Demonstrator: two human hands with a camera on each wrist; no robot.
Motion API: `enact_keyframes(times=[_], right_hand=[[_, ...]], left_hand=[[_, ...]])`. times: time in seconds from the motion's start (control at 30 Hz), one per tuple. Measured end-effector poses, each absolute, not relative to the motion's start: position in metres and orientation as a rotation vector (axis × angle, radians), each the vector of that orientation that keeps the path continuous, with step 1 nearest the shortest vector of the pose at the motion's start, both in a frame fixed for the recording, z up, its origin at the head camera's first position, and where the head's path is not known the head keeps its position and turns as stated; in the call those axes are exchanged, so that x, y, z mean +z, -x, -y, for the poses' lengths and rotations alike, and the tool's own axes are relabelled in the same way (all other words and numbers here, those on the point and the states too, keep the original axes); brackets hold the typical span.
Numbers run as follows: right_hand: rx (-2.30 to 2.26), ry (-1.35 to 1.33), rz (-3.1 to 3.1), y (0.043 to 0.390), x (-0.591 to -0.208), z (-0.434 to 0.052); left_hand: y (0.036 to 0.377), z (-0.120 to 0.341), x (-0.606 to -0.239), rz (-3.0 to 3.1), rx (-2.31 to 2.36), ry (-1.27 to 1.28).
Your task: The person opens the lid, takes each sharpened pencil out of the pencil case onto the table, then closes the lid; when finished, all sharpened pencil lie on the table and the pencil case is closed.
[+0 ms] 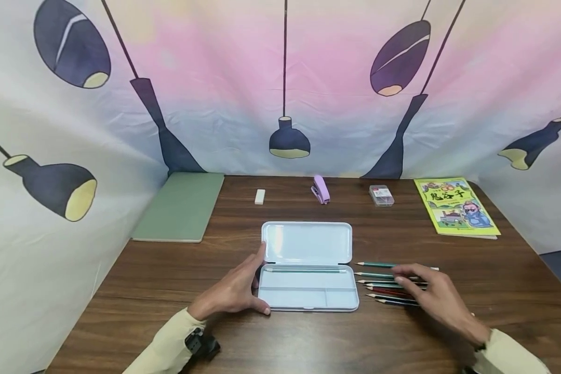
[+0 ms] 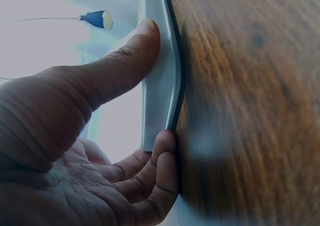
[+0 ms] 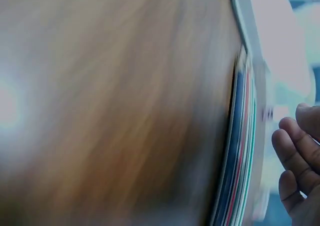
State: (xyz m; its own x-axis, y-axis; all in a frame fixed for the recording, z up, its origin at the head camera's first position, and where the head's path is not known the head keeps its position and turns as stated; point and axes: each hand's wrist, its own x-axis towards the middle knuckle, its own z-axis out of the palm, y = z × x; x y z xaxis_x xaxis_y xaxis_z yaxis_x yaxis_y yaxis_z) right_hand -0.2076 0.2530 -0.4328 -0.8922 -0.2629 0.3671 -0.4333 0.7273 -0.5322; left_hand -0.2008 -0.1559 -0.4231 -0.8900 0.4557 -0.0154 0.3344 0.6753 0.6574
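Note:
A pale blue pencil case (image 1: 292,297) lies with its lid (image 1: 307,243) swung back on the table. One green pencil (image 1: 306,270) lies in its long rear compartment. My left hand (image 1: 234,285) holds the case at its left end, the thumb (image 2: 145,41) on the front wall and the fingers bent around the side. To the right of the case lie several pencils (image 1: 378,275), dark, red and green, with their points toward it. Over these hovers my right hand (image 1: 432,293); in the right wrist view its loosely bent fingers (image 3: 295,153) are apart from the pencils (image 3: 240,151).
Along the back of the brown wooden table (image 1: 234,343) are a green folder (image 1: 182,208), a white eraser (image 1: 259,197), a lilac stapler (image 1: 320,189), a small clear box (image 1: 381,196) and a yellow-green book (image 1: 457,208). A printed cloth (image 1: 243,78) hangs behind.

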Motion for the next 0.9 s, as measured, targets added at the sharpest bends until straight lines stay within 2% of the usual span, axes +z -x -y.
enact_keyframes(times=[0.27,0.43,0.6,0.9], right_hand=[[0.974,-1.018,2.71,0.225,-0.43,-0.19],[0.627,-1.191,2.703,0.224,-0.431,-0.17],[0.412,-1.251,2.553,0.22,-0.44,-0.16],[0.559,-1.202,2.654,0.218,-0.445,-0.154]], left_hand=[[0.199,0.156,-0.424,-2.69,1.024,-0.651],[0.2,0.156,-0.423,-2.702,1.016,-0.653],[0.2,0.155,-0.423,-2.707,1.014,-0.658],[0.2,0.154,-0.422,-2.711,1.001,-0.656]])
